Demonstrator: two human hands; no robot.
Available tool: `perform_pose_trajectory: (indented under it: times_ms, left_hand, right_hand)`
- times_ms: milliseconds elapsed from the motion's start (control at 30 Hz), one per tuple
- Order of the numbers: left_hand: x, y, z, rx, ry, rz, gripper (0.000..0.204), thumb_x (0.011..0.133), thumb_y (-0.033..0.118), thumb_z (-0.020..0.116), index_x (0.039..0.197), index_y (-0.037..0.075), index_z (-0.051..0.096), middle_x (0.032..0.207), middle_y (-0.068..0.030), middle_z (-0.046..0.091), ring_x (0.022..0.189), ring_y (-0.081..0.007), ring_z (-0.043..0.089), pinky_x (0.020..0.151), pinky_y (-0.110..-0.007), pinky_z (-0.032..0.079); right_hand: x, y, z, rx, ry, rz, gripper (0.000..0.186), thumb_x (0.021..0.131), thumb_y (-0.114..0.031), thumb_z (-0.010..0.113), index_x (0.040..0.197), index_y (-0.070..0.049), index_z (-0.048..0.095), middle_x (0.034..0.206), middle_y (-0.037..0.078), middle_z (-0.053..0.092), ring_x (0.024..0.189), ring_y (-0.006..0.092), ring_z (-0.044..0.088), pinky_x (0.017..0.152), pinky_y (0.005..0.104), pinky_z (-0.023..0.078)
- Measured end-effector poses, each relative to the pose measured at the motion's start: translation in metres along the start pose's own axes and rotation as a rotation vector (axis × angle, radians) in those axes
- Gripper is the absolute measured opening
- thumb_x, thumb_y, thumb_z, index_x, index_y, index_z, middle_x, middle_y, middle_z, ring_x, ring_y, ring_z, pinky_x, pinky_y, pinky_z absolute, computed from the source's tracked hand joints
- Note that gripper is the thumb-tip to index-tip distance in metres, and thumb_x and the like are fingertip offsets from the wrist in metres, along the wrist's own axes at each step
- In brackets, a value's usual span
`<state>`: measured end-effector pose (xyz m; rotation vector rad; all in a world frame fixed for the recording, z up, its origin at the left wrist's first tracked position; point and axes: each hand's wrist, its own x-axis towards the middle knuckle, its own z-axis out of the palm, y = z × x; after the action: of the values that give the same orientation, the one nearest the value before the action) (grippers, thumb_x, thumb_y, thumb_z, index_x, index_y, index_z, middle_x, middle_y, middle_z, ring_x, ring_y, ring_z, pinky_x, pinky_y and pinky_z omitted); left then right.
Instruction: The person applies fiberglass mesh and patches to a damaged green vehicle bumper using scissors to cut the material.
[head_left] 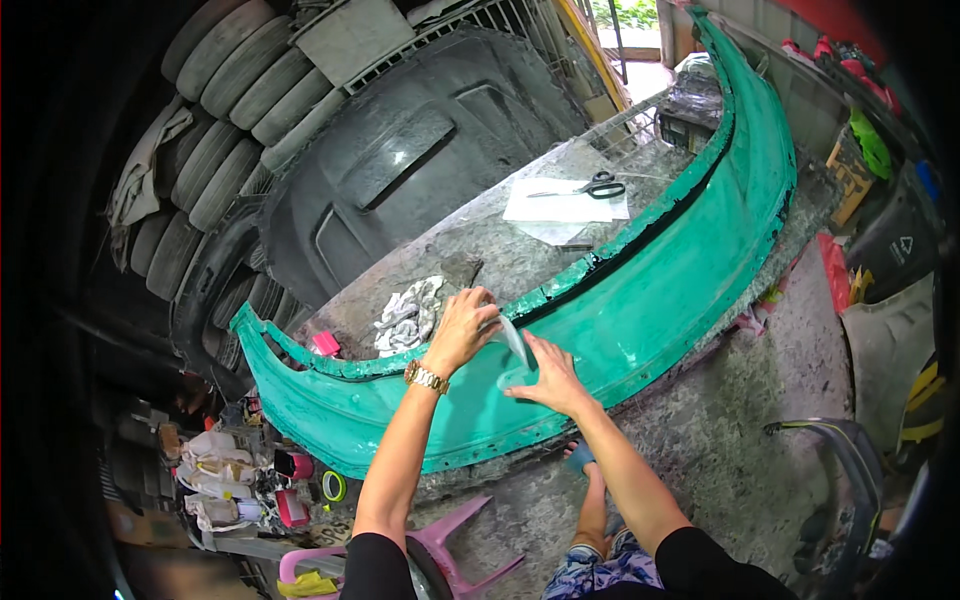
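A long, curved, green-painted panel [640,310], like a car bumper, lies across the bench in front of me. Above its middle, my left hand [465,325], with a gold watch on the wrist, pinches a pale translucent strip [516,342]. That strip bends down toward my right hand [550,378], whose thumb and fingers curve around its curled lower end. What exactly the strip is made of I cannot tell. Just beyond my left hand, a crumpled white cloth [408,315] lies on the grey bench [480,235].
Black-handled scissors [603,186] rest on white sheets [545,203] farther back. A pink block [326,344] is at the bench's left. Behind stand a large black car hood [420,130] and stacked tyres [240,70]. A pink plastic chair [450,540] is below, near my left arm.
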<state>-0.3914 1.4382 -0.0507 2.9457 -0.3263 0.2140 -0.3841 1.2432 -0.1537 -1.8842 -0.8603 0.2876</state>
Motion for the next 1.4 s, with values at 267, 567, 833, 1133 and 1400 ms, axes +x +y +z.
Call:
perform_pose_trajectory:
  times_ms: [267,567,833,1133,1400]
  left_hand:
    - [-0.020,-0.003,-0.011,0.205,-0.104,-0.077,0.077,0.066,0.018,0.078,0.134,0.016,0.041,0.128,-0.0090,0.045,0.117,-0.0285,0.044,0.094,-0.042,0.036]
    - [-0.046,-0.012,-0.009,0.390,-0.111,-0.160,0.104,0.062,0.018,0.080,0.147,0.018,0.021,0.138,-0.0098,0.039,0.122,-0.0267,0.042,0.097,-0.043,0.033]
    - [-0.037,-0.004,-0.007,0.391,-0.109,-0.157,0.105,0.063,0.019,0.081,0.148,0.018,0.020,0.138,-0.0093,0.039,0.120,-0.0268,0.043,0.097,-0.043,0.033]
    - [-0.026,0.003,-0.008,0.383,-0.089,-0.149,0.104,0.063,0.019,0.081,0.148,0.017,0.021,0.137,-0.0090,0.040,0.117,-0.0259,0.045,0.094,-0.041,0.034]
    - [-0.019,0.002,-0.009,0.365,-0.064,-0.141,0.100,0.065,0.019,0.079,0.147,0.016,0.023,0.137,-0.0092,0.040,0.117,-0.0241,0.046,0.094,-0.039,0.034]
  right_hand:
    - [0.017,0.028,0.016,-0.036,0.406,0.015,0.023,0.079,-0.019,0.068,0.087,0.003,0.066,0.097,0.016,0.063,0.095,0.0309,0.057,0.081,0.0403,0.042]
    - [0.014,0.029,0.010,-0.035,0.306,0.022,0.016,0.075,-0.016,0.072,0.082,-0.003,0.066,0.084,0.009,0.060,0.088,0.0282,0.056,0.079,0.0396,0.040]
    - [0.038,0.047,0.015,-0.204,0.463,0.013,0.017,0.067,-0.007,0.071,0.076,-0.009,0.057,0.082,0.005,0.056,0.087,0.0262,0.053,0.078,0.0406,0.037]
    - [0.054,0.049,0.020,-0.230,0.514,0.068,0.019,0.067,-0.009,0.073,0.075,-0.011,0.056,0.080,0.004,0.056,0.085,0.0259,0.054,0.077,0.0405,0.037]
    - [0.059,0.043,0.017,-0.195,0.495,0.159,0.018,0.068,-0.011,0.073,0.075,-0.011,0.057,0.081,0.004,0.056,0.085,0.0248,0.056,0.075,0.0391,0.038]
